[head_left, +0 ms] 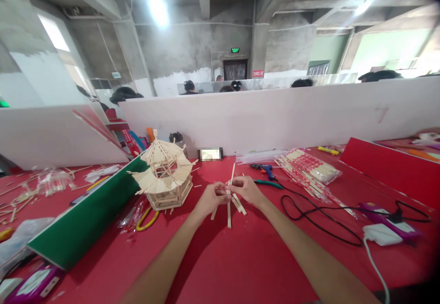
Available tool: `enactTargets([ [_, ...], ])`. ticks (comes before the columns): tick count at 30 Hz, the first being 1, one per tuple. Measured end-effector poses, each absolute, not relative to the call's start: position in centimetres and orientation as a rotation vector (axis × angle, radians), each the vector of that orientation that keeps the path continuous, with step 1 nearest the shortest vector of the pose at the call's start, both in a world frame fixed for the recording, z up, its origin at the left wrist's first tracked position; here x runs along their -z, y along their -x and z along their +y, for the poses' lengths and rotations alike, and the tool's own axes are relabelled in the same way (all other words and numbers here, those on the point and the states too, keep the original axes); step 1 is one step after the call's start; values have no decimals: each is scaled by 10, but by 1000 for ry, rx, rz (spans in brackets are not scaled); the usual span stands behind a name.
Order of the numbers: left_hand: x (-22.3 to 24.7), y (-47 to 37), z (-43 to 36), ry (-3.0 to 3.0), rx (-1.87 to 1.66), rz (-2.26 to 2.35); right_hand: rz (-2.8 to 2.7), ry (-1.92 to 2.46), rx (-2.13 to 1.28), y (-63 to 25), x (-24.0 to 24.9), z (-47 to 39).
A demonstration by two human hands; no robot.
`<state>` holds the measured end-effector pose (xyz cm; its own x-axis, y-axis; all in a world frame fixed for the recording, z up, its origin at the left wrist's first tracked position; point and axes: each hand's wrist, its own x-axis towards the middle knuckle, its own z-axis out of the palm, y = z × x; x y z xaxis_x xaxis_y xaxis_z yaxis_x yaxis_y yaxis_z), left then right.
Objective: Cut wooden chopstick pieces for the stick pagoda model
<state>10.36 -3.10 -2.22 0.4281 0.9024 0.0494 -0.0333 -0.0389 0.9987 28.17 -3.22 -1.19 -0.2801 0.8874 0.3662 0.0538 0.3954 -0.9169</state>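
Note:
My left hand (pixel 213 198) and my right hand (pixel 248 189) meet over the middle of the red table, fingers pinched on thin pale wooden sticks (pixel 229 218). Several of these sticks fan out below and beside my fingers, and one points away beyond them. Where the sticks cross is hidden by my fingertips. To the left of my hands stands a pagoda model (pixel 167 182) built of similar sticks, its tiered roof partly open. A blue glue gun (pixel 266 170) lies just beyond my right hand, near teal-handled pliers (pixel 268 184).
Packed wooden sticks (pixel 311 169) lie at the right, near a black cable (pixel 319 210) and a purple power strip (pixel 392 221). Yellow-handled scissors (pixel 147 221) rest by a green board (pixel 92 212). A white partition (pixel 275 116) closes the back; people sit beyond it.

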Motion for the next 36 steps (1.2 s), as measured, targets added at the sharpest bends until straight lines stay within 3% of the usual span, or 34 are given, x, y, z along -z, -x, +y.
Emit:
enactTargets([
  [14, 26, -101, -27, -1392, -923, 890, -1705, 821, -974, -280, 14, -34],
  [36, 26, -98, -28, -1538, -888, 881, -1595, 883, -1206, -279, 12, -35],
])
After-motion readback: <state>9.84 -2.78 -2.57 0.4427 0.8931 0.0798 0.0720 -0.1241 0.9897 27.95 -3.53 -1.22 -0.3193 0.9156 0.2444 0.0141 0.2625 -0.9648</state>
